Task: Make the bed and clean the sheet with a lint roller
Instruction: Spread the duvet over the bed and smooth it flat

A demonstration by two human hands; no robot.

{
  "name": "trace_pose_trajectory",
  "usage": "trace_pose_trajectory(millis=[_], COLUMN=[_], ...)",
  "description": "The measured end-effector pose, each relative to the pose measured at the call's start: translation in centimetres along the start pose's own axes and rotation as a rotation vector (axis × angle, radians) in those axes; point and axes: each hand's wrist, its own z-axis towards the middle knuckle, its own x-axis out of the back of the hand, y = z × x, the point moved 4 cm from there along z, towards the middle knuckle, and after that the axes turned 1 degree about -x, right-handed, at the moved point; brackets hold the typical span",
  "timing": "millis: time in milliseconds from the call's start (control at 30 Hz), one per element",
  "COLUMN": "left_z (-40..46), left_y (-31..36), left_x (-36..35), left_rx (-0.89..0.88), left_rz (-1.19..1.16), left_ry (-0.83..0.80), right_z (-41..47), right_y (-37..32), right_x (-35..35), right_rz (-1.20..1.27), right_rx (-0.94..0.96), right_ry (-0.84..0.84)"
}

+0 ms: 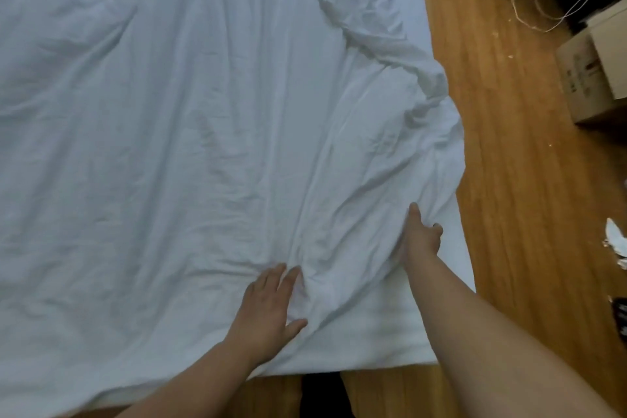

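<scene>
While the white sheet [210,132] lies spread over almost the whole bed, with its near edge hanging at the foot and its right border bunched in folds along the side, the head view shows that the step in hand is the smoothing and straightening of the cloth, not yet the cleaning. The left hand [268,309] rests flat on the sheet near the foot edge, its fingers straight and a little apart, holding nothing and only pressing the fabric down. The right hand [420,234] is further out, close to the right border, and its fingers are curled into the cloth so that creases run toward it; it seems to pinch a fold there, though the fingertips are partly hidden in the fabric and I cannot be fully sure how much it has taken. Many wrinkles remain in the middle and at the far side. I judge that the next move calls for a pull of the gathered border outward, toward the wooden floor [509,180], with the flat hand keeping the rest in place. No lint roller is visible in this view, so it must be fetched later. A cardboard box [590,78] stands on the floor to the right.
</scene>
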Motion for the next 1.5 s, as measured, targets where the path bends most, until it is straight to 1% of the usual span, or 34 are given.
trace_pose_trajectory(millis=[133, 200, 267, 300, 333, 367, 400, 433, 500, 533, 600, 633, 700, 767, 833, 867, 933, 967, 1033, 1067, 1100, 1133, 1167, 1200, 1233, 1267, 1300, 1333, 1367, 1433, 1467, 1500], left_z=[3.9, 5.4, 6.3, 6.6, 6.7, 6.8, 6.8, 6.8, 6.6, 6.7, 7.1, 7.5, 8.0, 7.9, 7.6, 7.4, 7.4, 7.7, 8.2, 8.4, 8.7, 9.0, 9.3, 9.5, 9.8, 10.0, 10.0, 9.7, 9.1, 6.5, 5.1, 4.3], left_y=[4.8, 6.4, 7.6, 8.1, 8.5, 8.9, 9.1, 9.5, 10.6, 11.6, 14.0, 15.3, 17.8, 19.5, 20.8, 21.4, 22.4, 22.7, 22.3, 21.8, 21.4, 21.2, 21.0, 20.8, 20.8, 20.9, 21.2, 21.5, 21.9, 22.6, 23.6, 25.0], left_x=[-0.6, -0.5, -0.5, -0.5, -0.4, -0.3, -0.2, -0.1, 0.1, 0.2, 0.1, -0.4, -1.8, -2.9, -2.9, -2.7, -2.3, -2.3, -2.3, -2.4, -2.6, -2.8, -3.0, -3.2, -3.3, -3.6, -3.9, -4.3, -5.0, -7.6, -9.3, -11.1], left_rx=[0.109, 0.149, 0.193, 0.207, 0.216, 0.229, 0.249, 0.273, 0.288, 0.254, 0.132, 0.063, -0.042, -0.067, -0.082, -0.092, -0.083, -0.032, 0.172, 0.265, 0.314, 0.33, 0.337, 0.346, 0.357, 0.37, 0.385, 0.426, 0.506, 0.803, 0.966, 1.093], left_rz=[-0.088, -0.139, -0.196, -0.22, -0.235, -0.24, -0.234, -0.203, -0.07, -0.016, 0.011, 0.036, 0.101, 0.099, -0.005, -0.124, -0.456, -0.61, -0.806, -0.826, -0.797, -0.753, -0.717, -0.698, -0.685, -0.676, -0.678, -0.679, -0.676, -0.654, -0.701, -0.82], left_ry=[0.072, 0.103, 0.115, 0.121, 0.133, 0.145, 0.159, 0.165, 0.183, 0.21, 0.247, 0.218, 0.094, -0.016, -0.066, -0.087, -0.113, -0.093, 0.023, 0.088, 0.126, 0.144, 0.157, 0.166, 0.181, 0.196, 0.229, 0.29, 0.369, 0.541, 0.588, 0.573], right_z=[4.3, 5.7, 6.1, 5.8, 5.2, 4.3, 3.6, 3.0, 2.2, 1.6, 0.3, -0.5, -2.7, -3.7, -3.7, -3.7, -3.7, -3.7, -3.7, -3.4, -2.9, -2.0, -0.6, 1.2, 3.2, 5.0, 6.6, 7.9, 9.0, 10.4, 11.0, 11.6], right_y=[-3.2, -4.5, -5.4, -5.8, -6.3, -6.8, -7.1, -7.0, -5.8, -4.5, -0.4, 2.3, 6.6, 8.2, 7.3, 6.4, 4.5, 3.8, 2.6, 2.0, 1.2, 0.3, -1.0, -2.7, -4.8, -7.1, -9.3, -11.0, -12.2, -13.4, -13.4, -13.4], right_x=[0.4, 0.6, 0.1, -0.3, -0.7, -1.0, -1.1, -0.9, 0.6, 2.0, 5.0, 6.5, 9.4, 11.6, 13.0, 13.5, 14.1, 14.3, 14.8, 15.3, 15.8, 16.2, 16.4, 16.3, 15.8, 15.2, 14.3, 13.0, 11.6, 8.8, 7.7, 6.7], right_rz=[0.013, 0.068, 0.247, 0.359, 0.46, 0.52, 0.526, 0.495, 0.429, 0.411, 0.358, 0.319, 0.228, 0.093, 0.005, -0.037, -0.177, -0.266, -0.426, -0.516, -0.62, -0.737, -0.84, -0.903, -0.922, -0.906, -0.868, -0.829, -0.806, -0.821, -0.83, -0.798], right_rx=[-0.046, -0.053, -0.108, -0.152, -0.19, -0.216, -0.224, -0.218, -0.188, -0.18, -0.21, -0.252, -0.344, -0.348, -0.296, -0.265, -0.173, -0.125, -0.082, -0.086, -0.106, -0.119, -0.097, -0.012, 0.14, 0.328, 0.488, 0.595, 0.637, 0.637, 0.643, 0.661], right_ry=[0.045, 0.01, -0.123, -0.235, -0.381, -0.517, -0.606, -0.649, -0.638, -0.606, -0.538, -0.514, -0.51, -0.559, -0.634, -0.69, -0.779, -0.807, -0.877, -0.928, -0.981, -1.011, -0.999, -0.929, -0.803, -0.661, -0.557, -0.52, -0.546, -0.657, -0.697, -0.734])
